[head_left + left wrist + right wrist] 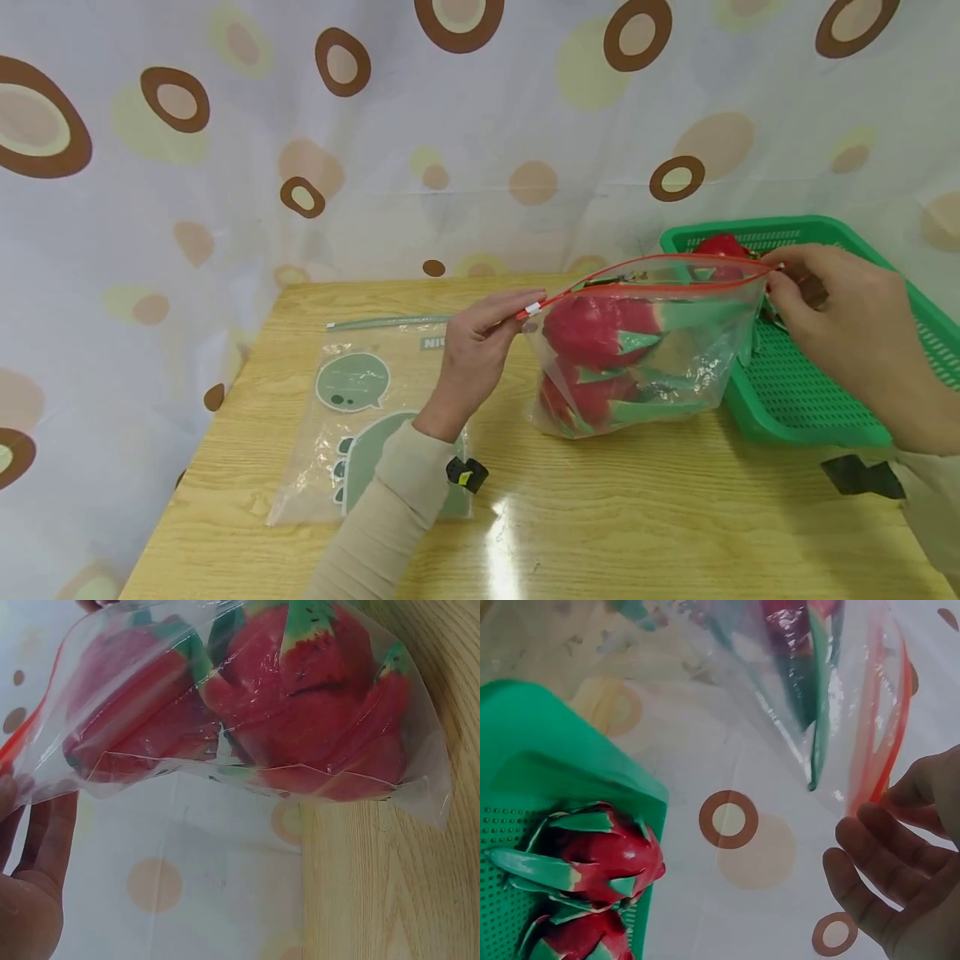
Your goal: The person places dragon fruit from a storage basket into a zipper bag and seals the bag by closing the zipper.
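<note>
A clear zipper bag (675,367) with a red slider rim holds two dragon fruits (600,333), seen close up in the left wrist view as red fruits (300,697) with green scales. My left hand (480,350) pinches the rim's left end beside the white slider. At the other end my right hand (847,317) pinches the red rim (896,742) between thumb and forefinger. The mouth between them gapes slightly. The bag hangs just in front of the green basket, its bottom close to the table; whether it touches cannot be told.
A green plastic basket (765,417) stands at the right, with dragon fruits (604,859) inside. Flat on the wooden table (600,517), left of the bag, lies another clear zipper bag (300,467) with a green cartoon print. A patterned curtain (450,125) hangs behind.
</note>
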A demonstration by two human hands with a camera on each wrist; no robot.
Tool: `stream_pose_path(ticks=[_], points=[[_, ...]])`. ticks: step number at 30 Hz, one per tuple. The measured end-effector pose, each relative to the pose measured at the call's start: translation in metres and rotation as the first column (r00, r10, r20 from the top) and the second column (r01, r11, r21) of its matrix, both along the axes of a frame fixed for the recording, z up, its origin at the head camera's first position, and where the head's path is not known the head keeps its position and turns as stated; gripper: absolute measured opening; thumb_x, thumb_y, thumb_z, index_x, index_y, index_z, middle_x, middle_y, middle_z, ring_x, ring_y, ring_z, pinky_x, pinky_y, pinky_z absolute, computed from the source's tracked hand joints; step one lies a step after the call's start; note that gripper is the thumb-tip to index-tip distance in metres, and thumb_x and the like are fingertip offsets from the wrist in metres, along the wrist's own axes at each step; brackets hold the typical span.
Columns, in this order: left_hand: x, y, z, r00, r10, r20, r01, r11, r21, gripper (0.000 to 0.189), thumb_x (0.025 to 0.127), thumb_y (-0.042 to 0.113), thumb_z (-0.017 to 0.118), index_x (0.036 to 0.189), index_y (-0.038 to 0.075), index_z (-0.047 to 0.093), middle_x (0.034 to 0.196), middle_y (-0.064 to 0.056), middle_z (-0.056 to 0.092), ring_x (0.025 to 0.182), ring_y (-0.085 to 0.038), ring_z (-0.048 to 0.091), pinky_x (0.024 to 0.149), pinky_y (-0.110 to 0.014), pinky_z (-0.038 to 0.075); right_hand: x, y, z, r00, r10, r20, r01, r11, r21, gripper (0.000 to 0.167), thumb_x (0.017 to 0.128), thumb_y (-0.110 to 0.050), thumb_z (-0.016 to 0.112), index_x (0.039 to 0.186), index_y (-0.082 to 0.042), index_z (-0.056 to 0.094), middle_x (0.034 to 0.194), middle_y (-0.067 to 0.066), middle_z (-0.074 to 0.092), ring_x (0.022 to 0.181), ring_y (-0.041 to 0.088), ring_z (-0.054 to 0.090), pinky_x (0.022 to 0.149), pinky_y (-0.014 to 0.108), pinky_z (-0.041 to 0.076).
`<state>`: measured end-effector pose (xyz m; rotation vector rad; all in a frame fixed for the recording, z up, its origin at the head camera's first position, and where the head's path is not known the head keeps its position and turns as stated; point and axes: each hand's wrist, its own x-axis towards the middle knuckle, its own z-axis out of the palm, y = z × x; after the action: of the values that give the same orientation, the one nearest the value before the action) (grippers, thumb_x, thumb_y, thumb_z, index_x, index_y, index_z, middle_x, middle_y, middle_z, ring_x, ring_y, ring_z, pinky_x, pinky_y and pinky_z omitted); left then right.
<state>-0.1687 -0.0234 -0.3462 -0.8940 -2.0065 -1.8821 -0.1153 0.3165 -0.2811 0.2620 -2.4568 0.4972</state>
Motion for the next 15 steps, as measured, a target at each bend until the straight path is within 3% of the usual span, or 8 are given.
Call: stream_pose_path(ticks=[6,10,15], points=[[0.002,0.003,0.000,1.000,0.007,-0.024,-0.007,1.000,-0.017,0.025,0.096,0.006,0.062,0.119,0.005,0.072,0.120,-0.011,0.071,0.111,-0.017,0.067,0.091,-0.030,0.059,0.009,-0.014,0.002,0.997,0.067,-0.029,-0.068,0.997,-0.042,0.019,0.089,-0.002,0.065,0.108,0.000,0.070,0.085,0.015,0.071,0.071,-0.027,0.037,0.063,-0.002,0.034],[0.003,0.005,0.001,0.999,0.001,-0.033,-0.002,1.000,-0.018,0.024,0.096,0.004,0.062,0.118,0.003,0.072,0.120,-0.012,0.071,0.111,-0.018,0.067,0.090,-0.030,0.059,0.012,-0.031,0.001,0.984,0.160,-0.072,-0.165,0.983,-0.075,0.020,0.084,0.003,0.069,0.103,-0.004,0.072,0.080,0.007,0.070,0.070,-0.026,0.043,0.058,0.003,0.036],[0.005,0.007,0.001,1.000,0.010,-0.021,-0.010,1.000,-0.004,0.025,0.095,0.001,0.062,0.118,0.002,0.072,0.120,-0.013,0.071,0.112,-0.018,0.067,0.090,-0.030,0.059,0.016,-0.055,0.000,0.967,0.242,-0.083,-0.251,0.961,-0.118,0.023,0.083,0.006,0.070,0.104,-0.001,0.068,0.079,0.002,0.069,0.071,-0.024,0.048,0.065,0.000,0.041]])
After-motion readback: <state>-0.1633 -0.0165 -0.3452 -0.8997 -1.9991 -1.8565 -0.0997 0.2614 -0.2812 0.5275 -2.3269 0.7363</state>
